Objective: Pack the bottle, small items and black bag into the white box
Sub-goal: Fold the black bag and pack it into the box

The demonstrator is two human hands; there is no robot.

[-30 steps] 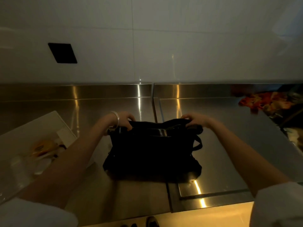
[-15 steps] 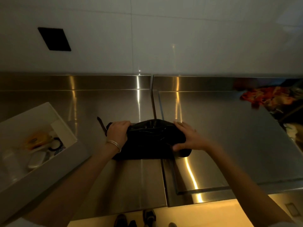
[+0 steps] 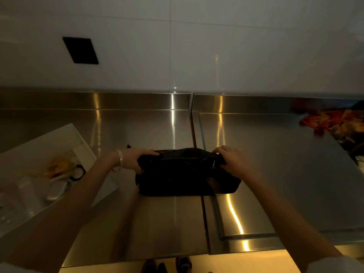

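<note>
The black bag [image 3: 183,174] lies folded on the steel counter, across the seam between two worktops. My left hand [image 3: 137,159] grips its left end, and my right hand [image 3: 229,158] grips its right end, both at the top edge. The white box [image 3: 25,148] stands open at the left. Inside it lie a clear bottle [image 3: 21,191], a yellow item [image 3: 57,167], a black ring-shaped band [image 3: 79,173] and a pale oval item [image 3: 57,191].
The steel counter [image 3: 149,229] runs the full width, with a raised back edge and a white tiled wall behind. An orange and red cloth heap [image 3: 334,121] lies at the far right. Shoes show below the front edge [image 3: 167,266].
The bag went from standing open to folded flat. My hands shifted from pressing its top to gripping both ends, and the bag looks slightly raised at the top edge.
</note>
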